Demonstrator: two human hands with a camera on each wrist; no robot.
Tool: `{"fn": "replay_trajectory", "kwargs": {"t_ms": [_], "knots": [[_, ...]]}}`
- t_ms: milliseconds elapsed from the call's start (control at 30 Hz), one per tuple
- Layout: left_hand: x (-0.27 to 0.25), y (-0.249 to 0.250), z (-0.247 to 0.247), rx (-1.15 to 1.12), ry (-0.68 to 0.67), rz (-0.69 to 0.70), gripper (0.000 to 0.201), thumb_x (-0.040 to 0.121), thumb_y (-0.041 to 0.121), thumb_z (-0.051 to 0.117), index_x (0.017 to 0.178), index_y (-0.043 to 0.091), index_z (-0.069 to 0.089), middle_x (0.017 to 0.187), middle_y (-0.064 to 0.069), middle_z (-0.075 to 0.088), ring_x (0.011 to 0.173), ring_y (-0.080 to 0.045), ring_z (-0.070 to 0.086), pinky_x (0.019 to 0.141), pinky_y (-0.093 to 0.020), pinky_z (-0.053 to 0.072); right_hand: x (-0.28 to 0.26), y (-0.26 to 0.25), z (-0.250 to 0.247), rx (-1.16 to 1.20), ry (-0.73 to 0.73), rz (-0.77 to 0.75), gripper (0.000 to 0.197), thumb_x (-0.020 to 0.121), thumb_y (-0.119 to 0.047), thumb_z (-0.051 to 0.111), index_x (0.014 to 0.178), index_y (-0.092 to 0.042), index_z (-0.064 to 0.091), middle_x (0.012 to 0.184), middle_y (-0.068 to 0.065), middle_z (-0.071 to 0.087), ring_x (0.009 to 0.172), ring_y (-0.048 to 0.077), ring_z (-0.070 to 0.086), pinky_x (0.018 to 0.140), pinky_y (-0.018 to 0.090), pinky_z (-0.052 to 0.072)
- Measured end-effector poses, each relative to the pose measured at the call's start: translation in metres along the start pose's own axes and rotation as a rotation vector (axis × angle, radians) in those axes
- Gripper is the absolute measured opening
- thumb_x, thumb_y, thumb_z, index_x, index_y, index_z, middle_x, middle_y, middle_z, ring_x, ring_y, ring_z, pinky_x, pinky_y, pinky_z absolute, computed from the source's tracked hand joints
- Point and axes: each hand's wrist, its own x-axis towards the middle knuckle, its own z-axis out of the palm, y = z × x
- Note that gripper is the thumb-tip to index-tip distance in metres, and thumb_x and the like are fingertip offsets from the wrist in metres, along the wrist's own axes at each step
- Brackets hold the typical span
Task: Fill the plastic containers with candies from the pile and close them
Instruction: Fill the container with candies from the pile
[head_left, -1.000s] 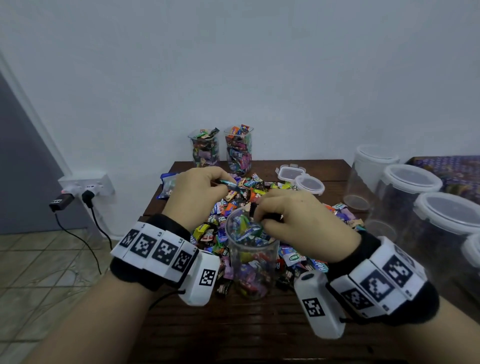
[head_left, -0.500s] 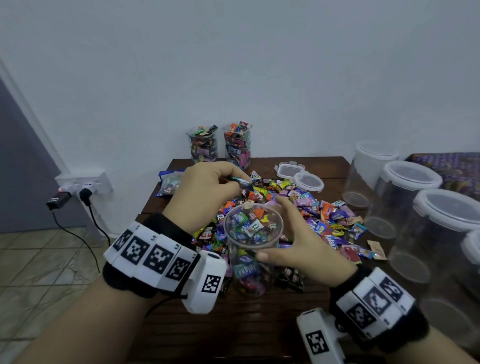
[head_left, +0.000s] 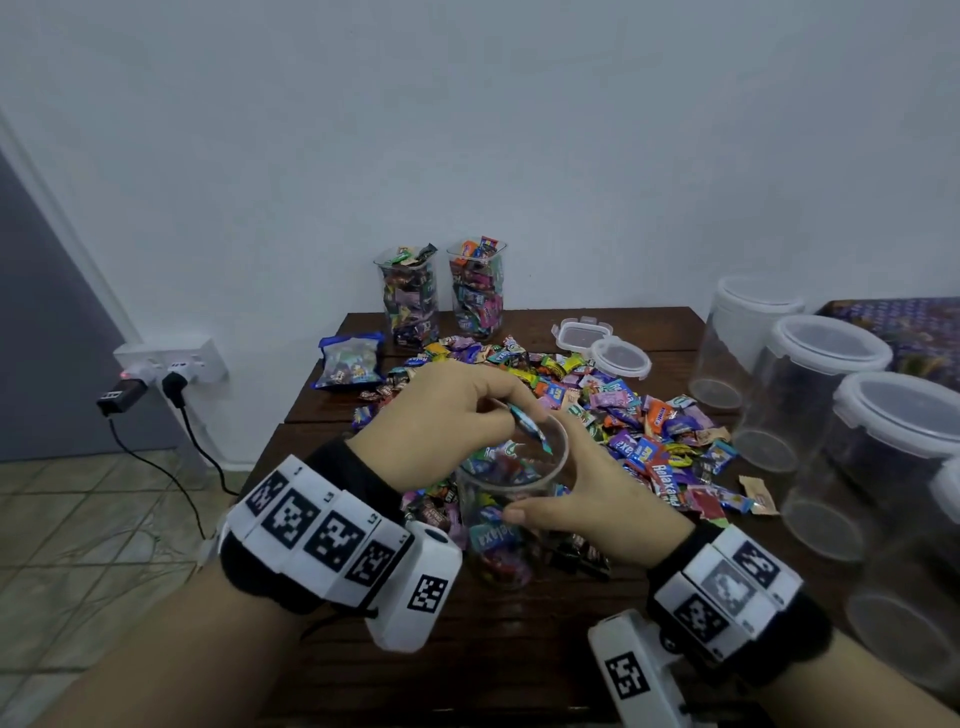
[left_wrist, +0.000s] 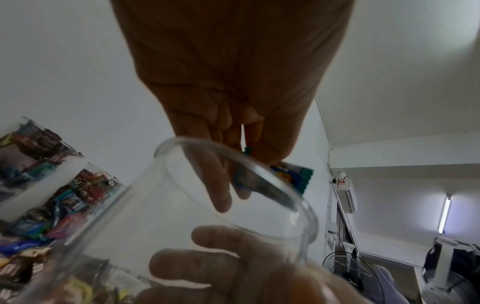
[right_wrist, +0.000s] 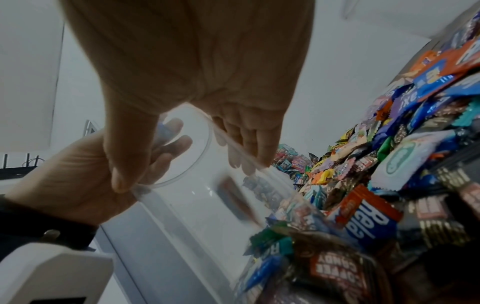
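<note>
Steadying the container (head_left: 511, 499) mid-frame – your right hand (head_left: 587, 499) wraps it so it won't tip – your left hand (head_left: 447, 421) pinches a candy (head_left: 530, 426) over the rim.

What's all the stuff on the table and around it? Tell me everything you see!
Container being filled: one, clear, front middle of table, part full.
Candy: one, blue-green wrapper, over that container's mouth.
Candy pile: many, mixed colours, table middle.
Full containers: two, clear, no lids, by the wall.
Loose lids: two, clear-white, behind the pile.
Candy bag: one, blue, left of pile.
Big lidded containers: at least four, clear, empty, right side.
Table: one, dark brown wood.
Wall socket: one, white, two plugs in.
Left hand: pinches the candy.
Right hand: grips the container being filled.
</note>
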Motion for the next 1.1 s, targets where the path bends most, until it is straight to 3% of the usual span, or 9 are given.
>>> {"fn": "replay_trajectory", "kwargs": {"t_ms": [67, 167, 333, 433, 500, 667, 800, 933, 1100], "knots": [[0.0, 0.0, -0.001, 0.007, 0.009, 0.002, 0.034, 0.081, -0.003, 0.054, 0.088, 0.024, 0.073, 0.067, 0.011, 0.067, 0.062, -0.006, 0.06, 0.063, -0.023, 0.051, 0.0, 0.001, 0.0, 0.002, 0.006, -0.004, 0.068, 0.071, -0.008, 0.08, 0.121, -0.031, 0.039, 0.116, -0.012, 0.055, 0.101, -0.007, 0.058, 0.08, 0.011, 0.046], [0.0, -0.002, -0.002, -0.016, 0.051, 0.023, 0.033, 0.086, -0.003, 0.055, 0.09, 0.026, 0.071, 0.086, 0.002, 0.072, 0.085, -0.011, 0.068, 0.076, -0.03, 0.055, 0.002, 0.005, 0.001, 0.016, 0.01, 0.0, 0.077, 0.067, -0.015, 0.081, 0.129, -0.03, 0.037, 0.123, -0.009, 0.055, 0.111, 0.0, 0.056, 0.089, 0.015, 0.047], [0.001, -0.009, -0.014, -0.093, 0.207, 0.037, 0.033, 0.089, 0.003, 0.055, 0.085, 0.032, 0.068, 0.087, 0.007, 0.072, 0.09, -0.013, 0.067, 0.078, -0.027, 0.053, 0.001, 0.003, -0.002, -0.07, 0.012, 0.012, 0.079, 0.064, -0.027, 0.085, 0.124, -0.041, 0.036, 0.122, -0.02, 0.053, 0.113, -0.008, 0.052, 0.093, 0.013, 0.043], [0.006, -0.022, -0.023, -0.089, 0.282, -0.004, 0.036, 0.089, 0.004, 0.056, 0.082, 0.037, 0.067, 0.084, 0.012, 0.071, 0.089, -0.014, 0.066, 0.078, -0.032, 0.052, 0.001, 0.0, -0.013, -0.255, -0.131, 0.063, 0.08, 0.071, -0.022, 0.082, 0.125, -0.048, 0.03, 0.12, -0.031, 0.048, 0.112, -0.011, 0.049, 0.091, 0.009, 0.041], [0.011, -0.036, -0.029, -0.031, 0.277, -0.057, 0.034, 0.089, 0.005, 0.057, 0.084, 0.038, 0.066, 0.086, 0.019, 0.067, 0.088, -0.009, 0.064, 0.078, -0.031, 0.049, 0.005, 0.004, -0.024, -0.521, -0.238, 0.107, 0.085, 0.071, -0.03, 0.081, 0.137, -0.04, 0.028, 0.134, -0.019, 0.043, 0.123, 0.0, 0.042, 0.104, 0.022, 0.037], [0.026, -0.068, -0.035, 0.214, 0.099, -0.248, 0.03, 0.089, 0.015, 0.061, 0.112, 0.034, 0.056, 0.118, 0.008, 0.06, 0.105, -0.014, 0.058, 0.093, -0.038, 0.049, 0.021, 0.016, -0.045, -0.934, -0.254, 0.237, 0.101, 0.074, -0.044, 0.075, 0.15, -0.025, 0.011, 0.153, -0.002, 0.019, 0.138, 0.018, 0.023, 0.112, 0.038, 0.028], [0.041, -0.08, -0.026, 0.48, -0.181, -0.321, 0.066, 0.081, 0.035, 0.072, 0.138, 0.03, 0.04, 0.143, 0.002, 0.043, 0.128, -0.018, 0.044, 0.102, -0.037, 0.041, 0.045, 0.022, -0.054, -1.08, -0.27, 0.31, 0.109, 0.072, -0.047, 0.075, 0.151, -0.027, 0.002, 0.156, 0.0, 0.01, 0.141, 0.024, 0.019, 0.11, 0.045, 0.032], [0.057, -0.086, -0.008, 0.682, -0.485, -0.326, 0.081, 0.076, 0.044, 0.075, 0.143, 0.022, 0.035, 0.145, -0.001, 0.039, 0.13, -0.02, 0.035, 0.108, -0.038, 0.034, 0.075, 0.032, -0.053, -1.191, -0.32, 0.361, 0.12, 0.067, -0.049, 0.079, 0.15, -0.027, -0.004, 0.154, 0.007, 0.011, 0.141, 0.029, 0.018, 0.11, 0.05, 0.031], [0.074, -0.106, 0.014, 0.744, -0.535, -0.37, 0.081, 0.084, 0.035, 0.069, 0.15, 0.023, 0.023, 0.154, -0.01, 0.025, 0.139, -0.028, 0.028, 0.111, -0.036, 0.029, 0.1, 0.043, -0.048, -1.335, -0.351, 0.428, 0.123, 0.066, -0.051, 0.08, 0.149, -0.029, -0.008, 0.157, 0.012, -0.002, 0.143, 0.036, 0.007, 0.111, 0.055, 0.026]]}}
